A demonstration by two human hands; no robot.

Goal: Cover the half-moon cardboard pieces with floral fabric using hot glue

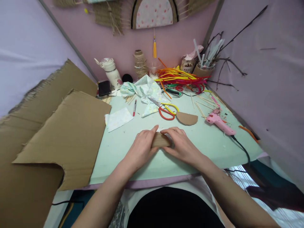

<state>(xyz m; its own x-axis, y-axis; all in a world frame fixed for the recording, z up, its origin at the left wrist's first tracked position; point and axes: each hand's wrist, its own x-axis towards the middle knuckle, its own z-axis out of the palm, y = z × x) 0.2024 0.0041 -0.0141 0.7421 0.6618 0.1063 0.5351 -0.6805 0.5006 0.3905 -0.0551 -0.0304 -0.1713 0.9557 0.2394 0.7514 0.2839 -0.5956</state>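
Observation:
Between my two hands, low over the front middle of the table, is a small curved piece of cardboard (161,139). My left hand (143,144) grips its left end with thumb and fingers. At the right end, my right hand (180,142) holds it the same way, and its fingers hide part of the edge. A cut half-round of cardboard (187,118) lies flat just beyond my right hand. Scissors (166,110) with one red and one yellow handle rest partly open beside it.
Large cardboard sheets (64,136) cover the left side. A pink glue gun (220,123) with a black cord lies at right. Farther back are patterned cloth (142,90), a red pen (134,108), coloured pipe cleaners (182,76), a white bottle (111,73) and a twine spool (140,65).

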